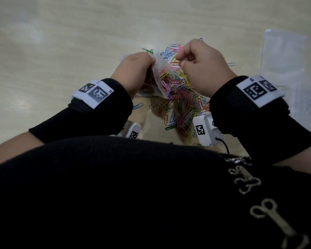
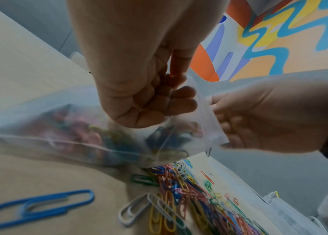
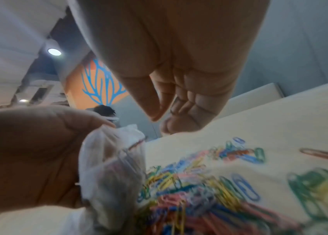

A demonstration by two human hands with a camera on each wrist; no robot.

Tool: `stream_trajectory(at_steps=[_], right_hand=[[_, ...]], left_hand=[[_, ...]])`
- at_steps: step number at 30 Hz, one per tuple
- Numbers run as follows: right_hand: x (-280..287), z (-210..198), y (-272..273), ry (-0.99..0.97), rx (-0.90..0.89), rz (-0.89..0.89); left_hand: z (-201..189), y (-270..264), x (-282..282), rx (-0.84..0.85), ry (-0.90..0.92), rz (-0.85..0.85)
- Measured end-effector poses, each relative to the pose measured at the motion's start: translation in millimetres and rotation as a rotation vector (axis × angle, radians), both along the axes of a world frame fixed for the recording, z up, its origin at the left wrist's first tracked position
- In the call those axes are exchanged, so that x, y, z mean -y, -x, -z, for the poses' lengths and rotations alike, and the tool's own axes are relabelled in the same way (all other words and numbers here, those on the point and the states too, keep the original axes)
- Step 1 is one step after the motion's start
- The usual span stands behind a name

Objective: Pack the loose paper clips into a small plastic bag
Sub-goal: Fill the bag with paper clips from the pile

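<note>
Paper clips in many colours lie heaped on the pale table, between the two wrists. More clips already sit inside the small plastic bag, which is lifted at the heap's left edge. The left hand grips the bag near its mouth, fingers curled round the film. The right hand hovers just beside the mouth, thumb and forefinger pinched together; what they hold I cannot tell. A lone blue clip lies apart. Spare bags rest at far right.
</note>
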State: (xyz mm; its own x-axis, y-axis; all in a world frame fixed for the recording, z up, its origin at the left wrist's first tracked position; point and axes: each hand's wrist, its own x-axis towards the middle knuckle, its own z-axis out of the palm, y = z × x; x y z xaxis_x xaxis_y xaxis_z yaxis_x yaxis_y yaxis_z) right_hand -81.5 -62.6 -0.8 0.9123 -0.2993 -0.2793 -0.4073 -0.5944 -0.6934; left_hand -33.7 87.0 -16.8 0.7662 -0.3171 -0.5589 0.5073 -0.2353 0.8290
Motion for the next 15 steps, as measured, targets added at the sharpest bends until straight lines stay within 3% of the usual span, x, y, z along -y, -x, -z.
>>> stream_trajectory(at_steps=[5,10,15], right_hand=[[-3.0,3.8,9.1,-0.087,-0.233,-0.151],[-10.9,4.9,5.3,-0.202,-0.261,-0.024],[-7.3,-6.1,-2.1,-0.140,-0.170,-0.002]], left_hand=[[-3.3,0.9,0.7,-0.016,0.004,-0.033],[-6.1,2.6,2.0,-0.018,-0.004,-0.030],[-9.4,3.6,1.8,-0.009,-0.018,-0.006]])
